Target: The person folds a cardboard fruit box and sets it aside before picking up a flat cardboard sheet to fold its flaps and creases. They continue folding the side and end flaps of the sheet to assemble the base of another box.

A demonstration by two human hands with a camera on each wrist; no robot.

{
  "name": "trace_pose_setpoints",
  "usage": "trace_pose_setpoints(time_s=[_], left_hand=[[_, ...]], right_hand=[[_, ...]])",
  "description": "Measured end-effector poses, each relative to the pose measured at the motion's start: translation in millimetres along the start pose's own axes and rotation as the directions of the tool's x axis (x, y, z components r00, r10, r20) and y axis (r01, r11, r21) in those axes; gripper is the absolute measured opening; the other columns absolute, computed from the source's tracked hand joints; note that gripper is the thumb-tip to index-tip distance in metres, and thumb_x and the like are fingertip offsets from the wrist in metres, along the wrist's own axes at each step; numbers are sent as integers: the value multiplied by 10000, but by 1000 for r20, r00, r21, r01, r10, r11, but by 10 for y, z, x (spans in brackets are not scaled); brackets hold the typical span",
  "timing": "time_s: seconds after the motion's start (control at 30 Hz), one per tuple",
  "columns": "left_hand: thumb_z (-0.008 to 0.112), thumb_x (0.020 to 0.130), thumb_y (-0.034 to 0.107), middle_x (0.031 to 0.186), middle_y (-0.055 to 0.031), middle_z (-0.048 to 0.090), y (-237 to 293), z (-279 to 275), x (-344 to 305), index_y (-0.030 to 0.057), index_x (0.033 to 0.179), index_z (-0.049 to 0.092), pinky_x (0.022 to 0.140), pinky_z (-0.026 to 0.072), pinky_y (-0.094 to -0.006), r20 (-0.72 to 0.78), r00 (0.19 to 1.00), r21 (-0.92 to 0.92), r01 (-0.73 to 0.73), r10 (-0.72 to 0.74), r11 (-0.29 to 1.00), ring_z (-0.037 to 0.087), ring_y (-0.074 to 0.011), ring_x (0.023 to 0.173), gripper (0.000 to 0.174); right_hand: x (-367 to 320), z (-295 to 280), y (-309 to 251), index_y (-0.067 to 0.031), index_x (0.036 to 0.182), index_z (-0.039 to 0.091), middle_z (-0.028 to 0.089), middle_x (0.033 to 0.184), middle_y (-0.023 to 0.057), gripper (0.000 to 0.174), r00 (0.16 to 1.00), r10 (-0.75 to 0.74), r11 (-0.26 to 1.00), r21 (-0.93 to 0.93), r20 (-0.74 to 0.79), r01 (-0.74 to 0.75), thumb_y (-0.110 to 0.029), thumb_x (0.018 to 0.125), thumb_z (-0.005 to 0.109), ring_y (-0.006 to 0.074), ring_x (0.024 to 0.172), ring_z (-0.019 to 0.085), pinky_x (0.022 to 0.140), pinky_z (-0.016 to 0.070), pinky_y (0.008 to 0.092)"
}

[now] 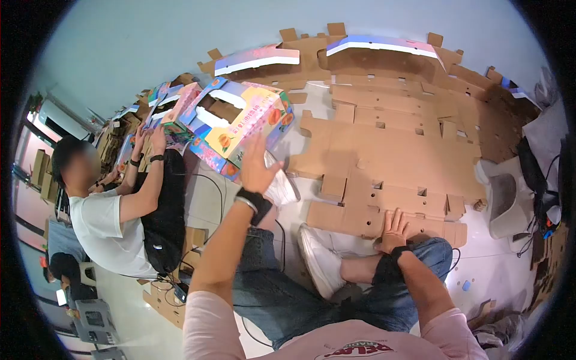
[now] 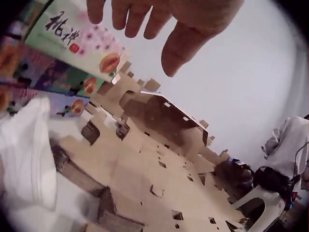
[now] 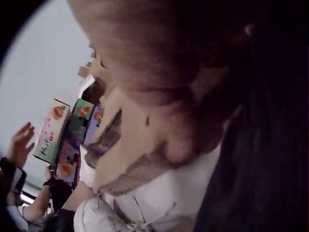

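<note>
My left hand is raised beside a printed fruit carton, its fingers extended and holding nothing. In the left wrist view the fingers point down in front of the wall, with the carton's blossom-printed side to their left. The carton is folded into a box with a cut-out opening on top. Flat on a brown unfolded cardboard sheet rests my right hand, fingers spread near the sheet's front edge. Close up in the right wrist view, the hand covers part of the cardboard.
More printed cartons stand to the left, where a seated person in a white shirt handles one. A pale plastic stool is at the right. Black cables cross the tiled floor between us.
</note>
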State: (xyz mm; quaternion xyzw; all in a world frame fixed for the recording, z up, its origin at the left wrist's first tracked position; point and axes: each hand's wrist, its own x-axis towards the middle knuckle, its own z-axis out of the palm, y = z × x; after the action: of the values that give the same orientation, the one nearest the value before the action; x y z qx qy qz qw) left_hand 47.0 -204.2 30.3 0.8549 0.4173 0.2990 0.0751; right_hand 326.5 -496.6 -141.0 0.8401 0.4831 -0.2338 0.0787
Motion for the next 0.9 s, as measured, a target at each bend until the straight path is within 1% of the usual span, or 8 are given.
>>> trace_pose_setpoints(time_s=[0.07,0.2,0.3,0.33,0.6,0.67,0.8,0.9], left_hand=[[815,673,243,1451,-230,380,-203,-43,285,2,1403,386,1120,288,-412,0,998,156,-56,57,986,341,-367,1361,880],[812,610,499,1536,-194,245,-907,92,806,38,1493,214,1152,206,-468,179,929,433,220,-323,874,212,-331,1431,1162],[817,569,524,1546,-173,220,-654,25,1004,103,1515,170,1119,159,-601,182,824,527,379,-537,761,196,-306,1439,1221],[839,560,466,1492,-169,321,-577,-13,1080,128,1490,242,1073,185,-657,184,801,501,423,-570,755,251,-307,1408,1155],[819,589,414,1090,-115,607,-514,195,674,140,1201,526,1046,249,-617,-44,952,556,276,-304,784,545,-303,1101,732],[791,601,423,1033,-104,609,-379,251,455,133,1188,531,1053,238,-615,-8,992,585,107,-126,804,561,-291,1053,705],[796,605,351,1016,-106,581,223,319,7,95,1212,516,1057,220,-621,-1,999,448,-47,53,893,522,-294,1050,716],[819,576,328,1017,-119,555,844,270,-333,96,1243,510,1058,212,-614,79,991,307,-130,111,943,500,-313,1047,771]], right_hand=[[10,-11,-102,-79,1528,16,-41,1565,261,1209,1000,10,1000,11,-14,-10,-378,660,802,467,1439,5,1121,102,623],[165,304,-1,-79,1528,28,-20,1559,280,854,991,-8,998,-58,-135,0,-190,874,566,475,1437,5,1121,87,631],[71,101,-74,-80,1527,46,4,1556,287,715,996,7,1000,3,-87,-7,-93,921,425,481,1434,21,1122,78,634],[273,606,62,-62,1524,30,7,1546,307,935,947,-45,989,-148,-318,-2,-194,783,586,500,1425,42,1097,108,661],[282,667,83,-74,1524,45,14,1543,313,957,888,-75,989,-149,-453,8,-198,773,625,514,1418,54,1099,103,660],[197,445,28,-83,1526,45,14,1546,305,1021,969,-29,999,-49,-245,17,-232,736,675,506,1422,46,1106,98,650],[114,281,-3,-95,1527,45,10,1552,289,1082,976,-15,999,-43,-218,6,-257,693,715,487,1431,41,1116,97,634],[29,74,-61,-112,1533,16,-65,1563,264,929,999,22,999,51,-35,-20,-244,833,611,463,1439,-48,1131,26,614]])
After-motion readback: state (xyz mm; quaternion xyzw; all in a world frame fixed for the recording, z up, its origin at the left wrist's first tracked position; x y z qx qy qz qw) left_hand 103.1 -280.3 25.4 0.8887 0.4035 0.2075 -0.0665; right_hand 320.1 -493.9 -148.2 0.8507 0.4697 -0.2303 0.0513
